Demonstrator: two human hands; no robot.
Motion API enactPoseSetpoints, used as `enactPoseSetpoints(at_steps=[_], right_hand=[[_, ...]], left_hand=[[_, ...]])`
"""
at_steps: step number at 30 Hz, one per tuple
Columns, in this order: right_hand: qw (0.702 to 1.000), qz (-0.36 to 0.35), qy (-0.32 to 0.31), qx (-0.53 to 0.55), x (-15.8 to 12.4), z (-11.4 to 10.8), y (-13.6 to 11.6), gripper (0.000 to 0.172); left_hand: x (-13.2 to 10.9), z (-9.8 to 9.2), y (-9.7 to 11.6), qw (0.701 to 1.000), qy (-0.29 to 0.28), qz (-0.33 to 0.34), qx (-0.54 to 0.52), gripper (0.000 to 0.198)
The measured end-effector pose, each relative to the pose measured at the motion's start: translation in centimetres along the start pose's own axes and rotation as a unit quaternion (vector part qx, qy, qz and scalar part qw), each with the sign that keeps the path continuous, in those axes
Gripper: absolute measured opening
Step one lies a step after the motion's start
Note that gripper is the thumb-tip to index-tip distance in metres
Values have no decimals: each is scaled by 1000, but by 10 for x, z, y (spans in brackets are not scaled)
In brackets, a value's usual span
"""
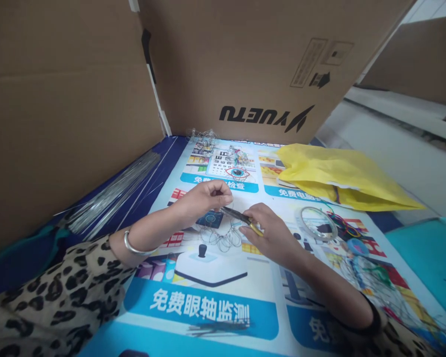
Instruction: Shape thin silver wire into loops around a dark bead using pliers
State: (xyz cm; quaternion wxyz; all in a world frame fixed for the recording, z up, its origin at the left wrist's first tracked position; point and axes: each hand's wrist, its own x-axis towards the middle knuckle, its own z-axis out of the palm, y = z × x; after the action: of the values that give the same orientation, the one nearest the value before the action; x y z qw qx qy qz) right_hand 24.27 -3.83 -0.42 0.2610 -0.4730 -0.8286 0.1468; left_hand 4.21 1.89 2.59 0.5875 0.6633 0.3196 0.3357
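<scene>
My right hand (pixel 271 233) is wrapped round a pair of pliers (pixel 241 215) with dark jaws and yellow handles, their tip pointing up and left. My left hand (pixel 208 201), a silver bangle at its wrist, is pinched closed right at the jaws. Thin wire seems to be between its fingers, though too fine to make out surely. Just below both hands, a looped, petal-like shape of thin wire (pixel 223 239) shows against the printed sheet (pixel 208 270); whether it hangs or lies there I cannot tell.
Cardboard walls (pixel 245 64) stand at the back and left. A bundle of straight wires (pixel 113 196) lies left. Right are a yellow bag (pixel 342 173), a clear ring-shaped roll (pixel 318 223) and tangled coloured wires (pixel 375 272). Short dark wire pieces (pixel 219 327) lie in front; wire shapes (pixel 208 136) lie behind.
</scene>
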Motion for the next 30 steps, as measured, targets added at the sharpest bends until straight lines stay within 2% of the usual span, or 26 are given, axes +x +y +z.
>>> enactPoseSetpoints(at_steps=[10,18,25,30], right_hand=[[999,22,4,27,-4,-5,11,16],[1000,9,8,-20,-1,0,4,16],[998,49,-22,-43,-2,1,-4,14],[993,17,-25,-117,-4,4,-4,19]], left_hand=[[2,-3,0,997,79,12,18,18],[0,-1,-3,997,11,6,73,14],[0,0,-5,998,7,1,64,14],[0,1,-5,998,-6,-14,69,15]])
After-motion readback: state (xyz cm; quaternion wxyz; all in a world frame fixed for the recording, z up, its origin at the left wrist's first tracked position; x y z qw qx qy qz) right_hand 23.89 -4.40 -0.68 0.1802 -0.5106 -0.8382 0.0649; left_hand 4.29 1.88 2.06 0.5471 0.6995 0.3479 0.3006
